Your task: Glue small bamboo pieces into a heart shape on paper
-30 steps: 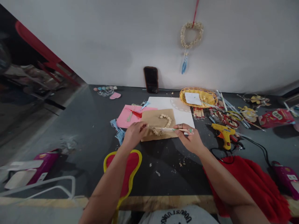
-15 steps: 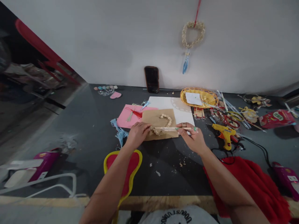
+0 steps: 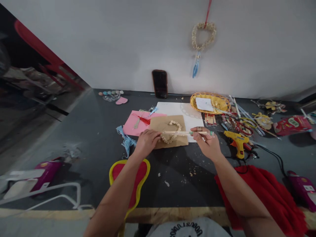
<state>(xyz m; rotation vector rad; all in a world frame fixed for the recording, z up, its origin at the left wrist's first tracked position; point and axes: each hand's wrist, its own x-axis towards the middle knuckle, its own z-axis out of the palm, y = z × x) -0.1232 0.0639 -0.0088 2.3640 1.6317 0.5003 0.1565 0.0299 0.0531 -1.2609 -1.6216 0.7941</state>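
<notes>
The slim stick [image 3: 181, 133] looks pale and smooth, with clear, shiny plastic about it. Beneath it, the heart-shaped ring [image 3: 179, 127] is knobbly and rough, apparently matt, though too small to tell what it is made of. The brown sheet [image 3: 158, 123] is dull paper; the pink sheet [image 3: 128, 126] and white sheet [image 3: 170, 108] are smoother and flat in finish. Soft, stringy thread makes up the blue tassels [image 3: 127, 141]. The yellow basket [image 3: 223, 106] is woven and glossy, the glue gun [image 3: 233, 139] hard plastic, the phone [image 3: 160, 85] dark and sleek. The red cloth [image 3: 261, 194] has a fuzzy pile. The black tabletop [image 3: 170, 196] is smooth and matt, its front edge [image 3: 187, 213] light, grained wood.
</notes>
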